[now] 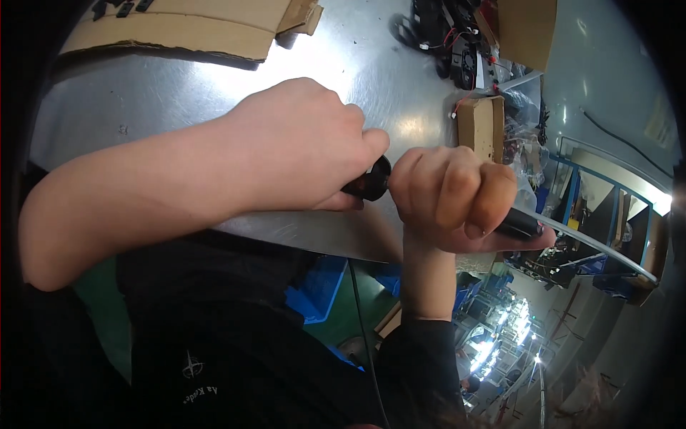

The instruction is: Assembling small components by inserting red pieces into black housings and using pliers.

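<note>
Flattened cardboard [179, 28] — perhaps black parts [450, 43] beyond.

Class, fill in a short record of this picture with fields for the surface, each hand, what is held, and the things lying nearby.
surface: shiny metal table
left hand: closed over the round black end of a tool, knuckles up
right hand: fist wrapped around the same tool's black handle
sticking out past the right hand: a pale tube, running off to the right
far left of table: flattened cardboard
beside the right hand: small brown box
far end of table: black parts with red wires
below the table edge: blue bin
</note>
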Action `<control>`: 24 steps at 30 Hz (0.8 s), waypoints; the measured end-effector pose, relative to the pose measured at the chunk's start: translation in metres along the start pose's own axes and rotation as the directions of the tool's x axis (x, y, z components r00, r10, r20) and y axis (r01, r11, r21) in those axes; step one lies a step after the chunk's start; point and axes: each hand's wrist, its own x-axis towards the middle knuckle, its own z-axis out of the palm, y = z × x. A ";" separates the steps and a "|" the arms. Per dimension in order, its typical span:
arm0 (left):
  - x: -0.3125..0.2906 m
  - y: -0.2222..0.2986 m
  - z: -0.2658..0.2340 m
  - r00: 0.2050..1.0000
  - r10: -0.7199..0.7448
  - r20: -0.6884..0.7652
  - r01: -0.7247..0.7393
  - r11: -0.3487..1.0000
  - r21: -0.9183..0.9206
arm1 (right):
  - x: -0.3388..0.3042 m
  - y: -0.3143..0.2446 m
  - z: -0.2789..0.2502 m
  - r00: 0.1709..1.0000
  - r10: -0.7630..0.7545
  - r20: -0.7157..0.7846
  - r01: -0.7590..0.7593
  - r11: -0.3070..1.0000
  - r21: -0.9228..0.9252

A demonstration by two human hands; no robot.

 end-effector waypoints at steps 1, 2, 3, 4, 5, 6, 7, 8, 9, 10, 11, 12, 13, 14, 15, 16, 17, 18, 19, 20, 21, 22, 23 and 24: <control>0.001 -0.001 0.000 1.000 0.003 0.004 -0.003 1.000 0.003 | 0.001 0.000 -0.003 1.000 -0.005 -0.002 0.005 1.000 0.000; 0.002 -0.001 -0.001 1.000 0.015 0.000 -0.015 1.000 0.015 | 0.003 -0.002 -0.004 0.998 0.022 0.066 -0.022 1.000 -0.003; 0.002 -0.001 -0.001 1.000 0.028 -0.003 -0.027 0.999 0.027 | 0.004 -0.004 -0.005 0.990 0.049 0.133 -0.049 0.999 -0.008; 0.002 -0.001 -0.001 0.999 0.038 0.001 -0.038 0.999 0.028 | 0.006 -0.001 -0.006 0.987 0.038 0.159 -0.046 0.998 0.045; 0.002 -0.002 -0.002 0.999 0.047 0.008 -0.047 0.999 0.027 | 0.009 0.000 -0.010 0.987 0.031 0.158 -0.038 0.998 0.042; 0.002 -0.003 -0.003 0.998 0.057 0.015 -0.057 0.998 0.026 | 0.013 0.002 -0.014 0.975 0.029 0.220 -0.046 0.996 0.072; 0.002 -0.003 -0.003 0.998 0.062 0.017 -0.063 0.998 0.031 | 0.016 0.003 -0.019 0.959 0.026 0.282 -0.057 0.993 0.102; 0.003 -0.003 -0.003 0.997 0.068 0.020 -0.068 0.997 0.025 | 0.020 0.005 -0.023 0.939 0.022 0.343 -0.071 0.989 0.132; 0.003 -0.003 -0.003 0.997 0.073 0.023 -0.073 0.997 0.019 | 0.023 0.007 -0.026 0.915 0.015 0.403 -0.088 0.983 0.162; 0.004 -0.003 -0.003 0.997 0.074 0.026 -0.075 0.997 0.022 | 0.024 0.008 -0.029 0.887 0.007 0.462 -0.107 0.976 0.191; 0.004 -0.003 -0.003 0.997 0.077 0.021 -0.077 0.997 0.029 | 0.024 0.009 -0.030 0.856 -0.005 0.517 -0.127 0.967 0.220; 0.004 -0.004 -0.003 0.997 0.079 0.017 -0.079 0.996 0.035 | 0.023 0.009 -0.030 0.856 -0.010 0.516 -0.123 0.967 0.223; 0.004 -0.004 -0.003 0.997 0.078 0.022 -0.079 0.996 0.036 | 0.022 0.009 -0.031 0.858 0.029 0.513 -0.158 0.965 0.210; 0.004 -0.005 -0.003 0.996 0.087 0.020 -0.088 0.995 0.041 | 0.021 0.008 -0.031 0.859 0.069 0.508 -0.194 0.961 0.197; 0.005 -0.005 -0.003 0.995 0.096 0.017 -0.097 0.994 0.045 | 0.021 0.007 -0.032 0.861 0.066 0.504 -0.191 0.961 0.201; 0.006 -0.006 -0.003 0.995 0.098 0.023 -0.099 0.994 0.043 | 0.023 0.006 -0.031 0.843 0.103 0.528 -0.235 0.953 0.189; 0.006 -0.008 -0.003 0.995 0.099 0.031 -0.100 0.994 0.040 | 0.026 0.005 -0.032 0.820 0.139 0.555 -0.279 0.944 0.176; 0.007 -0.009 -0.003 0.994 0.100 0.040 -0.102 0.994 0.038 | 0.026 0.008 -0.031 0.821 0.135 0.554 -0.276 0.944 0.179; 0.008 -0.010 -0.004 0.994 0.101 0.044 -0.103 0.994 0.039 | 0.026 0.011 -0.029 0.835 0.087 0.543 -0.262 0.931 0.253; 0.008 -0.008 -0.007 0.993 0.094 0.066 -0.097 0.994 0.048 | 0.026 0.010 -0.024 0.846 0.038 0.532 -0.245 0.914 0.324; 0.009 -0.006 -0.010 0.992 0.088 0.087 -0.093 0.994 0.059 | 0.023 0.006 -0.019 0.845 0.033 0.533 -0.239 0.916 0.322; 0.008 -0.004 -0.009 0.992 0.092 0.088 -0.098 0.993 0.066 | 0.018 0.000 -0.010 0.918 0.135 0.374 -0.229 0.948 0.221; 0.006 -0.007 -0.004 0.994 0.090 0.068 -0.091 0.996 0.024 | 0.013 -0.005 -0.001 0.958 0.210 0.194 -0.235 0.964 0.120; 0.006 -0.009 -0.001 0.995 0.088 0.045 -0.087 0.996 -0.018 | 0.009 -0.007 0.007 0.966 0.257 0.002 -0.257 0.966 0.020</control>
